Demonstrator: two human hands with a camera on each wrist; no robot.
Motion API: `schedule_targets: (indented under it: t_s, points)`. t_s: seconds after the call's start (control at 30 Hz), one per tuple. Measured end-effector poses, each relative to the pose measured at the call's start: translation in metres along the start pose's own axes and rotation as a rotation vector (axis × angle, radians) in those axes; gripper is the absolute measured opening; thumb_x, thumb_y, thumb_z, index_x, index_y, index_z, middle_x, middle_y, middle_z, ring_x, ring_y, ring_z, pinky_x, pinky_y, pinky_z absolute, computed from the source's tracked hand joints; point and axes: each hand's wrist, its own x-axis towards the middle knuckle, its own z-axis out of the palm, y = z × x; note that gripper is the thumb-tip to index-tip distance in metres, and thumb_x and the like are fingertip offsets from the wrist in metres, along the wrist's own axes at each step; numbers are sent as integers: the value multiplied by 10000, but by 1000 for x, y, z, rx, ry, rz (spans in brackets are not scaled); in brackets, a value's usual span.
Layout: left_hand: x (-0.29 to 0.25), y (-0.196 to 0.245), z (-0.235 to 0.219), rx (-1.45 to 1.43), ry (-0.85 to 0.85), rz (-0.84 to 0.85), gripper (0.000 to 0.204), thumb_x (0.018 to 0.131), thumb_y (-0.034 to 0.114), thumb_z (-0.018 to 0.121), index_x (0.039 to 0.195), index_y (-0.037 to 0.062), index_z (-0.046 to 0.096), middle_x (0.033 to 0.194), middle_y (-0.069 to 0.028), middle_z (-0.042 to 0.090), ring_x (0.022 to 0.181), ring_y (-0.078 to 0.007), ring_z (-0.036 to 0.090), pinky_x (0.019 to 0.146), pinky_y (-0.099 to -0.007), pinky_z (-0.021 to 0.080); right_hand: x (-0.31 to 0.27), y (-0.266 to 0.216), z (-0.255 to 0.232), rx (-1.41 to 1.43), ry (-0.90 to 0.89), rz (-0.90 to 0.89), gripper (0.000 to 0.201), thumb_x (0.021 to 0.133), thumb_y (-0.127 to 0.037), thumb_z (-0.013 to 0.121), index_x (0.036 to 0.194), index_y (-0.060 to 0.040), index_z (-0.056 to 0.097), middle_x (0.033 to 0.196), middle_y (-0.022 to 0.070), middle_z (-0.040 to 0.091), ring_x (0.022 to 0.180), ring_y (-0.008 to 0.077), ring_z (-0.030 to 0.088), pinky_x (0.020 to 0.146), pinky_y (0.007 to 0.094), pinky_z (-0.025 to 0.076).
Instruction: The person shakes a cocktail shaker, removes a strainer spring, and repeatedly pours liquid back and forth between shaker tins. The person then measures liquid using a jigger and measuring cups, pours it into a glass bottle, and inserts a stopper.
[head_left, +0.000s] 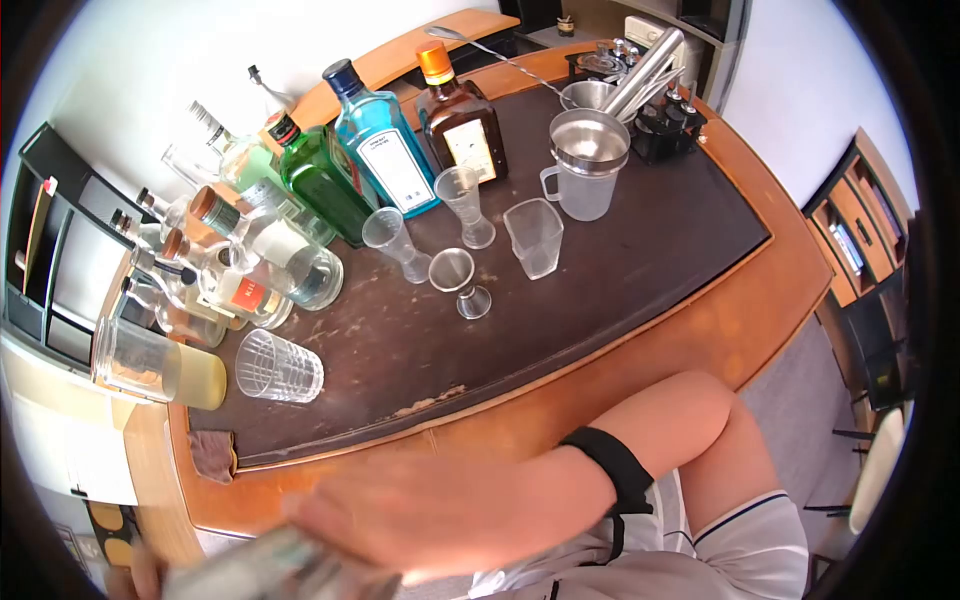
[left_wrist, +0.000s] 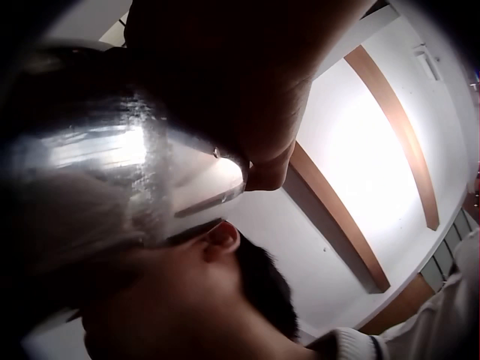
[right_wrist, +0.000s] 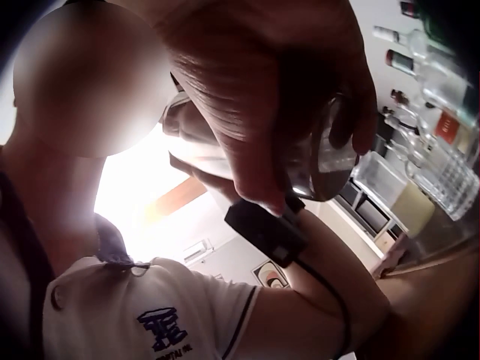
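A shiny, rounded vessel [head_left: 260, 578], blurred, is low at the left of the head view. My right hand [head_left: 380, 510] grips it from above, a black strap round that wrist. In the right wrist view the fingers of my right hand [right_wrist: 262, 97] curl over the glossy vessel [right_wrist: 322, 169]. The left wrist view shows my left hand [left_wrist: 255, 90] curled around the same reflective vessel [left_wrist: 90, 157]; a blurred bit of that hand [head_left: 147, 572] shows at the lower left of the head view. The vessel's far parts are hidden by the hands.
On the dark tabletop [head_left: 520, 340] stand several bottles, a ribbed tumbler [head_left: 280, 366], a jar of yellow liquid [head_left: 200, 377], a metal jigger [head_left: 453, 272], small glasses and a frosted jug [head_left: 585, 192] with a metal strainer. A brown cloth [head_left: 212, 455] lies at the near left corner.
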Motion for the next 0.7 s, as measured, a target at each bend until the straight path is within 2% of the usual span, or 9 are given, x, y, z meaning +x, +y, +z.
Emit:
schedule_targets:
  t_s: [0.1, 0.23, 0.3, 0.37, 0.4, 0.57, 0.63, 0.67, 0.7]
  points:
    - [-4, 5, 3, -9, -10, -27, 733, 969, 571, 503, 1584, 249, 267, 1466, -138, 409, 1298, -313, 456, 1084, -602, 364, -2, -8, 11, 90, 24, 156, 545, 679, -31, 775, 1125, 55, 472, 975, 259, 591, 937, 444, 621, 775, 477, 506]
    - [-4, 5, 5, -29, -40, -33, 746, 965, 584, 502, 1589, 255, 261, 1485, -142, 402, 1315, -318, 449, 1087, -615, 357, -3, -9, 4, -9, 37, 31, 601, 667, -7, 722, 1198, 90, 456, 956, 248, 587, 891, 432, 618, 750, 464, 497]
    - [-5, 6, 6, -38, -51, -48, 753, 963, 591, 502, 1592, 259, 258, 1494, -144, 399, 1324, -320, 445, 1089, -621, 354, -7, -17, 11, -61, -19, 33, 603, 679, 0, 710, 1215, 94, 451, 966, 247, 590, 915, 430, 620, 759, 472, 495]
    - [-7, 11, 10, -39, -59, -61, 759, 960, 598, 502, 1594, 262, 254, 1503, -146, 395, 1333, -322, 442, 1091, -628, 350, -10, -13, 20, 73, 65, 63, 579, 672, 2, 713, 1187, 86, 460, 975, 247, 594, 932, 430, 620, 778, 477, 494]
    - [-8, 13, 11, -42, -68, -67, 762, 959, 601, 502, 1596, 263, 253, 1507, -147, 393, 1337, -323, 440, 1092, -631, 349, -6, -8, 16, 157, 28, 154, 551, 691, 3, 696, 1178, 89, 452, 983, 253, 599, 929, 442, 621, 764, 484, 498]
    - [5, 14, 10, -60, -143, -79, 779, 953, 619, 501, 1602, 271, 245, 1530, -151, 384, 1359, -328, 431, 1096, -647, 340, -6, -19, 4, 56, -64, 117, 666, 673, -17, 742, 1253, 97, 435, 985, 257, 595, 953, 440, 628, 788, 476, 514]
    - [1, 17, 12, -69, -148, -96, 786, 951, 625, 501, 1604, 274, 242, 1539, -153, 381, 1368, -330, 428, 1098, -654, 337, -6, -21, 11, 135, -37, 174, 595, 658, -12, 753, 1169, 64, 458, 978, 256, 598, 950, 453, 628, 786, 483, 518]
    - [-3, 19, 14, -73, -149, -103, 789, 950, 629, 501, 1605, 276, 240, 1544, -154, 379, 1373, -331, 426, 1098, -657, 335, -6, -9, 16, 36, 135, 40, 591, 677, -7, 743, 1178, 74, 439, 972, 257, 604, 921, 468, 629, 749, 493, 522]
    - [-5, 24, 21, -77, -153, -109, 792, 949, 632, 501, 1607, 277, 238, 1548, -155, 377, 1377, -332, 424, 1099, -660, 334, -3, -8, 13, 41, 133, 40, 591, 677, -7, 743, 1178, 74, 439, 972, 257, 604, 921, 468, 629, 749, 493, 522]
